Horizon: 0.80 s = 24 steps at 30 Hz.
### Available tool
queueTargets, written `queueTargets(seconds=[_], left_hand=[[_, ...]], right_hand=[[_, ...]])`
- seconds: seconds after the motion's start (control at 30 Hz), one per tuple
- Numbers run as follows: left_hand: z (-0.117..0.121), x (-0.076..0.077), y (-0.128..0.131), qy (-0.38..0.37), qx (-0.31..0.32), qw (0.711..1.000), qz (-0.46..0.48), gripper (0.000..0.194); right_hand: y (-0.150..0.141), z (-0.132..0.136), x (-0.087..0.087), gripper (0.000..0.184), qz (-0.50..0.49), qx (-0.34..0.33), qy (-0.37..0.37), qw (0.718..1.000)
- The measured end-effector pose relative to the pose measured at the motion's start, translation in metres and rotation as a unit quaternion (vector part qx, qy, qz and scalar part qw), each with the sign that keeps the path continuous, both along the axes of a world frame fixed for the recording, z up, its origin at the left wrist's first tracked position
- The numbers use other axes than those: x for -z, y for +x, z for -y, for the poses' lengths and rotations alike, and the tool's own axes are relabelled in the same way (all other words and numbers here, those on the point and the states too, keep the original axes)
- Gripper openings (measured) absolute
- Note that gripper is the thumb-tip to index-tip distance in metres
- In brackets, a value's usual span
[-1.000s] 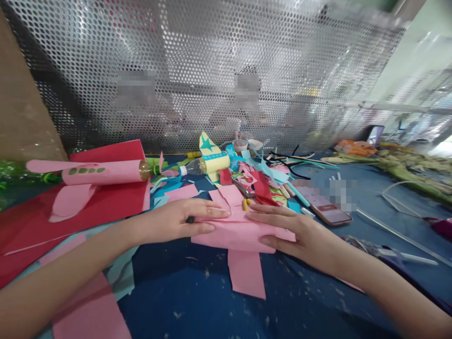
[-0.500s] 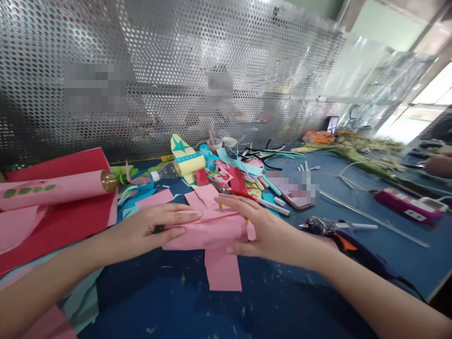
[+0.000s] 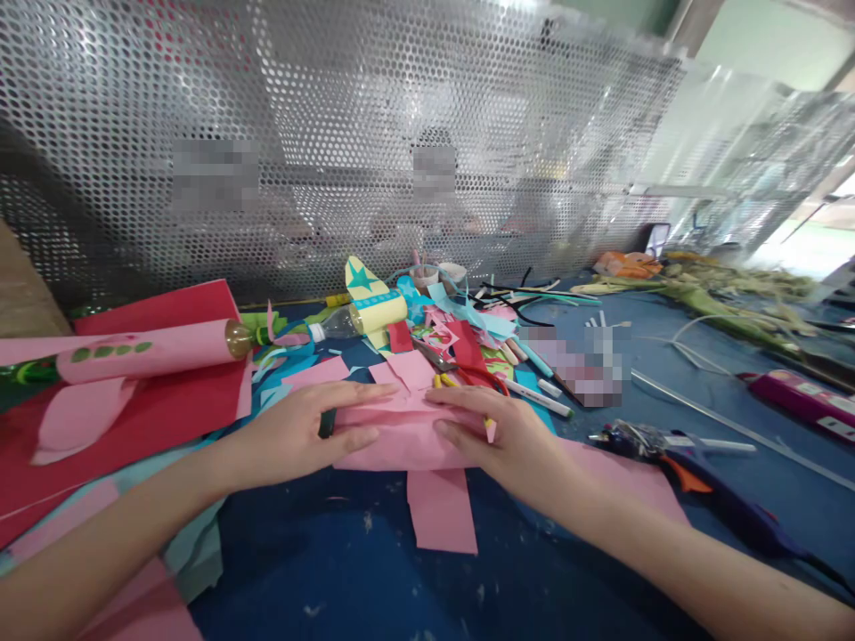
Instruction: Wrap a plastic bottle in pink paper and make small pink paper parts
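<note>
A pink paper roll (image 3: pixel 401 445) lies crosswise on the blue table in front of me. My left hand (image 3: pixel 311 432) grips its left end, thumb in front and fingers on top, with a dark bit showing at that end. My right hand (image 3: pixel 504 432) closes on the right end the same way, fingers over the paper's upper edge. Beneath the roll a pink paper strip (image 3: pixel 442 512) sticks out toward me, and another pink piece (image 3: pixel 404 369) shows behind it. Scissors (image 3: pixel 477 374) with red and yellow handles lie just beyond my right fingers.
To the left, a pink-wrapped bottle (image 3: pixel 153 347) rests on red paper (image 3: pixel 220 409). A yellow-wrapped bottle (image 3: pixel 380 312) stands out among paper scraps at the back. On the right lie a glue gun (image 3: pixel 708 490), a phone (image 3: pixel 574 365), a marker (image 3: pixel 534 392) and a purple power strip (image 3: pixel 802 401).
The view has shifted, so everything appears farther right. My right thumb has moved up onto the front of the roll, and its fingers have drawn in closer to it.
</note>
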<state>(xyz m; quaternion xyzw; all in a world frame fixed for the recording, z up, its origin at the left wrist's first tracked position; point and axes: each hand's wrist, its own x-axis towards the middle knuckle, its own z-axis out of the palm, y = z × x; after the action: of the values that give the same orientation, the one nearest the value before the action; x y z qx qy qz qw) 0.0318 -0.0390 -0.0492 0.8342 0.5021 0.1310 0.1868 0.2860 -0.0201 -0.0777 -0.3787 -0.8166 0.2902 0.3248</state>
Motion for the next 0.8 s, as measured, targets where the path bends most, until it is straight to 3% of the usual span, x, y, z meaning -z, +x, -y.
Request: queueTargets(seconds=[0.2,0.4,0.5,0.67,0.8], left_hand=[[0.000,0.002,0.004,-0.013,-0.048,0.999,0.014,0.050],[-0.001,0.006,0.004,0.003,-0.035,0.998,0.049,0.042],[-0.002,0.010,0.002,0.015,-0.010,0.997,0.074,0.036],[-0.001,0.016,-0.002,0.057,0.057,0.993,0.085,0.030],[0.000,0.016,-0.002,0.065,0.069,0.993,0.071,0.031]], right_hand=[[0.000,-0.004,-0.003,0.031,0.018,0.009,-0.031,0.999],[-0.010,-0.007,0.000,0.033,0.002,0.028,-0.017,0.999],[-0.014,-0.004,0.003,0.024,-0.021,0.036,0.011,0.999],[-0.010,-0.004,0.006,0.025,-0.036,-0.038,0.075,0.996],[-0.005,-0.011,0.003,0.025,-0.014,-0.107,0.110,0.988]])
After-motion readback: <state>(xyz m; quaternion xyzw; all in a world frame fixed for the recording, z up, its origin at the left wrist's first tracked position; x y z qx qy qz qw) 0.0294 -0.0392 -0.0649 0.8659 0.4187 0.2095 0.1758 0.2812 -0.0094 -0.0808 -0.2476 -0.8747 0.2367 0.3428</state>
